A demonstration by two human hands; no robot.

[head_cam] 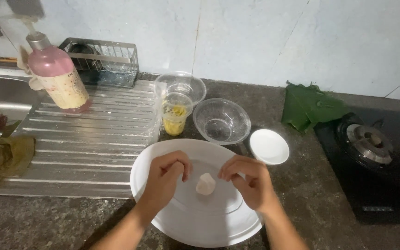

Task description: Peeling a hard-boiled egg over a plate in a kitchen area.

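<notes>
Two bare hands hover over a large white plate (195, 222) on a dark stone counter (311, 185). A small pale dough lump (205, 184) lies mid-plate between them. Left hand (165, 178) and right hand (248, 180) have fingers curled, pinched together, holding nothing visible.

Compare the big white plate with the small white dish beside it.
The big white plate is much larger than the small white dish. The plate bears a pale lump, with both hands over it; the dish holds nothing. Both are round, white and rest on the dark counter.
</notes>
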